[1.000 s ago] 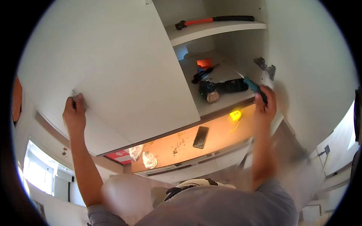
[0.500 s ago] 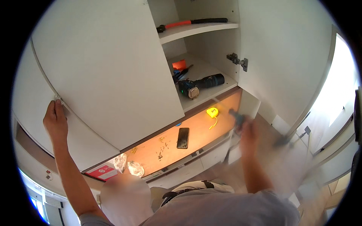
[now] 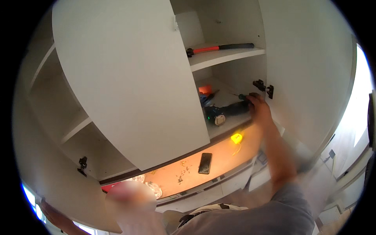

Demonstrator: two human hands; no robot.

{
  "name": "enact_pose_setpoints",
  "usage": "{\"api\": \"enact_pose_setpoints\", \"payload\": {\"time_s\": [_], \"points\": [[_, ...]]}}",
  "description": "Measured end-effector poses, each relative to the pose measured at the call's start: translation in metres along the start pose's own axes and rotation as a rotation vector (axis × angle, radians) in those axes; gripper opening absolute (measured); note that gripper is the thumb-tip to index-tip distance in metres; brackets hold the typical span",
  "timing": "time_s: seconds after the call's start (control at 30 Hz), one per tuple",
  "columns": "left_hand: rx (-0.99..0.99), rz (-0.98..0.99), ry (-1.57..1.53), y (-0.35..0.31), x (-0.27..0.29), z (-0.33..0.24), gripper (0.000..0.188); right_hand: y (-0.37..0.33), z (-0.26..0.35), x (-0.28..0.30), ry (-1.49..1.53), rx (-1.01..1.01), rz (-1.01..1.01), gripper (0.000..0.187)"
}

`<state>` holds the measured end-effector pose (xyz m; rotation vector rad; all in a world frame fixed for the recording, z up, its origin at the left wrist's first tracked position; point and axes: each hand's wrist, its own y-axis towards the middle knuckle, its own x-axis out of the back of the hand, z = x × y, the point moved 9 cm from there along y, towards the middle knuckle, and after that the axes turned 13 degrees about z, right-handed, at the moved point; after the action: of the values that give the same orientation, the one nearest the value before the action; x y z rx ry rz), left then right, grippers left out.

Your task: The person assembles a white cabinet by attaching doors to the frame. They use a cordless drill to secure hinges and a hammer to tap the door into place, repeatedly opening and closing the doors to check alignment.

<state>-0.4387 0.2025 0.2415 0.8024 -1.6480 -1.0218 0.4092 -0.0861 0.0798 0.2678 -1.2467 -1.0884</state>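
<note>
In our right cupboard (image 3: pixel 243 68), a hammer (image 3: pixel 223 48) lies on the upper shelf (image 3: pixel 227 60), a black tool (image 3: pixel 233 109) on the lower. Our right hand (image 3: pixel 259 105) has brought the screwdriver (image 3: pixel 243 97) up there, fingers closed round its handle. The left door (image 3: pixel 58 168) has swung open, our left hand (image 3: pixel 51 213) at its edge, grip unclear. The label (image 3: pixel 176 23) is unreadable.

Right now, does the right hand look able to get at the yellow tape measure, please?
Probably yes: the tape measure lies uncovered on the counter below the cabinet, though the right hand appears to have a screwdriver in its grip.
</note>
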Motion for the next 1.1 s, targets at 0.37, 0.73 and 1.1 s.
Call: {"api": "enact_pose_setpoints", "payload": {"time_s": [0.37, 0.73, 1.1], "points": [[0.494, 0.116, -0.627, -0.084, -0.02, 0.065, 0.067, 0.066, 0.034, -0.018, -0.226, 0.211, 0.129, 0.035], [0.676, 0.114, -0.761, -0.111, -0.042, 0.116, 0.062, 0.238, 0.135, 0.084, -0.225, 0.143, 0.252, 0.035], [0.447, 0.197, -0.936, -0.128, -0.037, 0.062, 0.046, 0.217, 0.037, 0.154, -0.893, 0.004, -0.251, 0.036]]}}
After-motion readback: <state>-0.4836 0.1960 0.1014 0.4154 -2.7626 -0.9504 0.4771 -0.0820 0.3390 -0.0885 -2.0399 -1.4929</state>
